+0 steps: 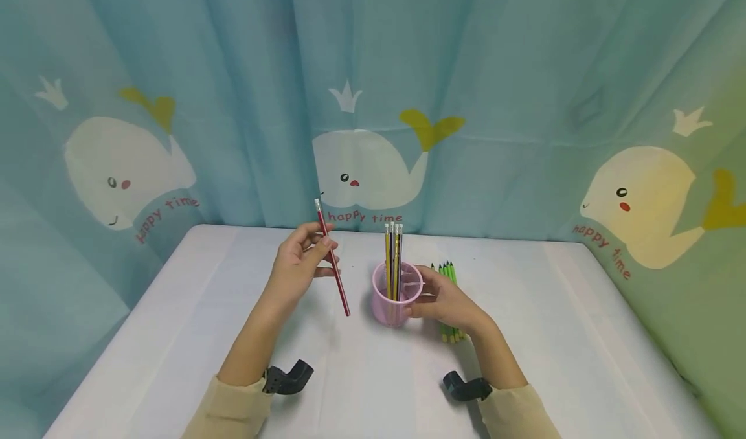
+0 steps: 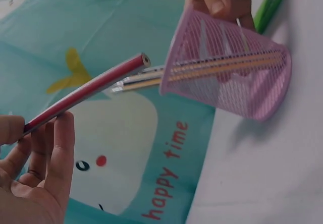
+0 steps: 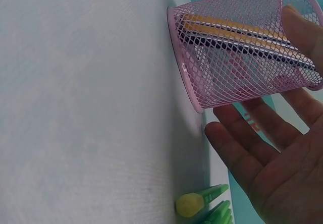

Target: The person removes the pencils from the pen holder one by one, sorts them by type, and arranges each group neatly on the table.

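Note:
My left hand [image 1: 300, 258] pinches a red pencil [image 1: 338, 277] between thumb and fingers, left of the cup. The pencil tilts, its silver ferrule and eraser end up; in the left wrist view the red pencil's [image 2: 96, 85] other end points toward the cup. With thumb and fingers around its side, my right hand [image 1: 449, 304] holds a pink mesh pencil cup [image 1: 381, 311]. Several striped pencils [image 1: 394, 248], yellow and dark, stand inside, eraser ends up. Through the mesh in the right wrist view, the striped pencils [image 3: 237, 35] reach down to the cup's base.
Several green pencils [image 1: 450, 272] lie side by side on the white table [image 1: 192, 309], just right of the cup and partly hidden by my right hand. Behind the table hangs a blue-green curtain [image 1: 245, 102] with whale prints.

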Demonstrator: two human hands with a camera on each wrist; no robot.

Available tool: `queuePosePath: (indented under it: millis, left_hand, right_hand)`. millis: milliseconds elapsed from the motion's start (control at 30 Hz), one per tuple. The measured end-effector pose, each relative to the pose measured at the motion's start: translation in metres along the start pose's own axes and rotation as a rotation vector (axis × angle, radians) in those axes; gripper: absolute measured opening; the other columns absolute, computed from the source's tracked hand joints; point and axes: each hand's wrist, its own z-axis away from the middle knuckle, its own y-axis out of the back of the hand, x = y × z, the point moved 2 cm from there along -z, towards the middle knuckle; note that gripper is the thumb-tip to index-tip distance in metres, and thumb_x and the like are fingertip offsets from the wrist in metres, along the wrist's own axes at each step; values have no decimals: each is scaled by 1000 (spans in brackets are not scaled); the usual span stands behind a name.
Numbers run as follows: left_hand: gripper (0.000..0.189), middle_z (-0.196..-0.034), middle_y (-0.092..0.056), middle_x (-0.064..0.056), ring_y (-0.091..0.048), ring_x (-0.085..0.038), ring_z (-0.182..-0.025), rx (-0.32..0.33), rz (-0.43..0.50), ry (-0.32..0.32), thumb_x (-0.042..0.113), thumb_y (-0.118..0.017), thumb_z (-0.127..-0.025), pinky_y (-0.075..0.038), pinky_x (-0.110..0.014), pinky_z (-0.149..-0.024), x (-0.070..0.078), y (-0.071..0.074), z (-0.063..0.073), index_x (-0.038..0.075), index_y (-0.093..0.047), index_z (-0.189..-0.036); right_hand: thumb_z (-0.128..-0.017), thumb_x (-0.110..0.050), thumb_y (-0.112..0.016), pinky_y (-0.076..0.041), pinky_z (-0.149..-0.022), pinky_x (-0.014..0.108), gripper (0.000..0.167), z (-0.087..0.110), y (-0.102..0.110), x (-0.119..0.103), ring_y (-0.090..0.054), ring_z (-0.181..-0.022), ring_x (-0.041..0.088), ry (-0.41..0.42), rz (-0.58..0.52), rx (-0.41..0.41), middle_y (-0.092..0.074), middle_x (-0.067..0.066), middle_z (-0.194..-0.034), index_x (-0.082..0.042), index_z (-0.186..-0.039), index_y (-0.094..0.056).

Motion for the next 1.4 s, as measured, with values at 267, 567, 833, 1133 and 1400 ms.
queuePosePath:
  millis: [267, 567, 833, 1133, 1400]
  left_hand:
    - [32, -105, -60, -13, -65, -19, -86, -37, -25, 59, 15, -53, -104, -63, -36, -70, -13, 6, -5, 6, -54, -134]
    - [32, -107, -61, -18, -64, -21, -86, -71, -122, 113, 14, -54, -103, -64, -37, -70, -32, 11, -11, 5, -55, -134]
    - [33, -112, -61, -26, -63, -21, -83, -101, -221, 194, 17, -55, -103, -63, -31, -67, -49, 15, -14, 2, -55, -133]
    - [34, -104, -62, -22, -61, -18, -76, -137, -293, 235, 14, -55, -102, -60, -28, -60, -69, 17, -19, -5, -53, -131]
    - [31, -96, -63, -18, -60, -17, -70, -115, -364, 255, 11, -58, -100, -60, -30, -55, -79, 18, -19, -6, -55, -125]
  right_hand:
    - [-78, -7, -83, -50, -106, 44, 77, 0, 0, 1, -56, -126, 32, -11, 7, 2, -60, 13, -134, -14, -146, -47]
    - [-78, -6, -82, -49, -106, 45, 77, 0, 0, 1, -56, -127, 36, 2, -10, -3, -59, 17, -135, -12, -146, -47]
    - [-78, -5, -81, -50, -106, 47, 76, 1, 0, 1, -56, -125, 35, 4, -14, -10, -59, 18, -134, -11, -146, -47]
    - [-78, -5, -81, -52, -104, 43, 78, 2, 1, 0, -57, -125, 36, -3, -5, -1, -59, 18, -135, -10, -146, -46]
    - [-79, -6, -81, -50, -105, 43, 76, 1, 0, 2, -57, -124, 33, 1, 3, -4, -59, 15, -134, -13, -146, -46]
